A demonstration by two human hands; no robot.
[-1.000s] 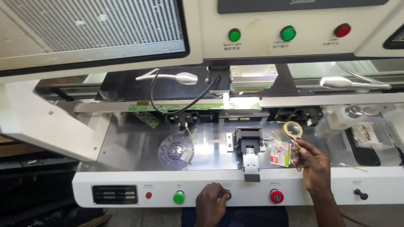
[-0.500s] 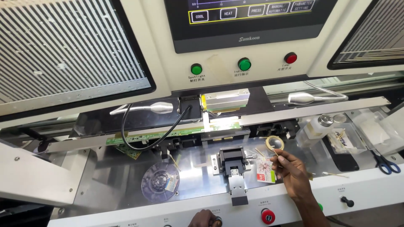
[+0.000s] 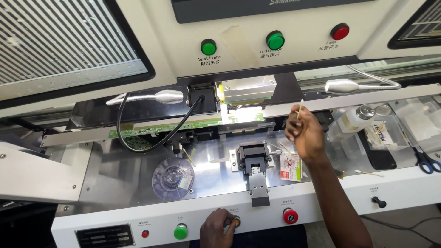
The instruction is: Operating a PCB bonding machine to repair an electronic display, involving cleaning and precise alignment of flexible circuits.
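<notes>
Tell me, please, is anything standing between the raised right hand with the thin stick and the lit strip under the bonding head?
Nothing visible does. The right hand holds the thin stick upright just right of the lit strip, with only open space between them. The grey clamp block sits lower, toward the front. The left hand rests on the front-panel knob.

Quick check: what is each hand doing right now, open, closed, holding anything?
Left hand: fingers closed on a small knob on the front panel.
Right hand: closed, holding a thin stick upright.
</notes>
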